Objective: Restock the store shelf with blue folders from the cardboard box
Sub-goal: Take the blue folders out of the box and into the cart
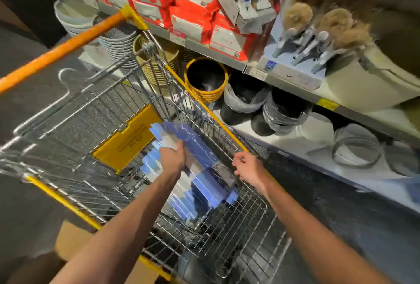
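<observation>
At frame centre the left hand (172, 158) grips the blue folders (205, 183) lying inside the shopping cart (227, 227), while the right hand (248, 168) curls its fingers round its yellow rim.

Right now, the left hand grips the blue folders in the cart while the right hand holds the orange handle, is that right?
Not quite: the head view shows the right hand holding the cart's yellow side rim, not the orange handle. The rest is correct.
</observation>
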A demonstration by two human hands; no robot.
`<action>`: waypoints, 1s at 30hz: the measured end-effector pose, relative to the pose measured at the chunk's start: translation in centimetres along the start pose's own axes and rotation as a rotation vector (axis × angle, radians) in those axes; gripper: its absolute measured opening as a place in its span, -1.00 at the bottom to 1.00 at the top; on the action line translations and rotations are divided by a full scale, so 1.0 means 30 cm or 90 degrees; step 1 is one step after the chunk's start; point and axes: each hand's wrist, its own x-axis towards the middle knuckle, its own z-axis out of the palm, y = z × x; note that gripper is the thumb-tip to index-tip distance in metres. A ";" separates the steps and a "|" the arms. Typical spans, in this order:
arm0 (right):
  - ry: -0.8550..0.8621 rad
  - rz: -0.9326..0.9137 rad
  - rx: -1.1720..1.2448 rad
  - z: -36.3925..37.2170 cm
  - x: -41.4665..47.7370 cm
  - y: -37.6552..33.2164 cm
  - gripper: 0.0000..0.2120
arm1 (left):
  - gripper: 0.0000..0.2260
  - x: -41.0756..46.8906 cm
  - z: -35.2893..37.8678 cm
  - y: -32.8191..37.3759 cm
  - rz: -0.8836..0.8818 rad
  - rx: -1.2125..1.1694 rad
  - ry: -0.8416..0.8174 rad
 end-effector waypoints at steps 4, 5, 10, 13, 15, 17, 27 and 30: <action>0.001 0.006 -0.028 0.015 -0.004 -0.013 -0.71 | -0.47 -0.001 0.068 0.026 0.084 0.157 -0.092; -0.002 0.011 -0.028 0.017 -0.005 -0.015 -0.70 | -0.43 0.002 0.082 0.022 0.105 0.200 -0.109; -0.011 0.026 -0.019 0.002 -0.013 -0.010 -0.69 | -0.35 0.051 0.095 -0.002 0.108 0.384 -0.144; -0.014 0.042 -0.022 -0.006 -0.010 0.001 -0.67 | -0.34 0.083 0.077 0.010 0.156 0.462 -0.143; -0.016 0.045 -0.029 -0.005 -0.011 0.005 -0.66 | -0.37 0.092 0.056 0.013 0.183 0.479 -0.139; -0.018 0.024 -0.048 0.002 -0.021 -0.005 -0.66 | -0.41 0.075 0.024 0.007 0.208 0.460 -0.147; -0.034 -0.168 -0.166 0.108 -0.115 -0.104 -0.72 | -0.78 -0.226 -0.138 -0.009 0.312 0.235 -0.178; -0.078 -0.218 -0.137 0.122 -0.184 -0.124 -0.71 | -0.78 -0.342 -0.214 -0.026 0.312 0.185 -0.101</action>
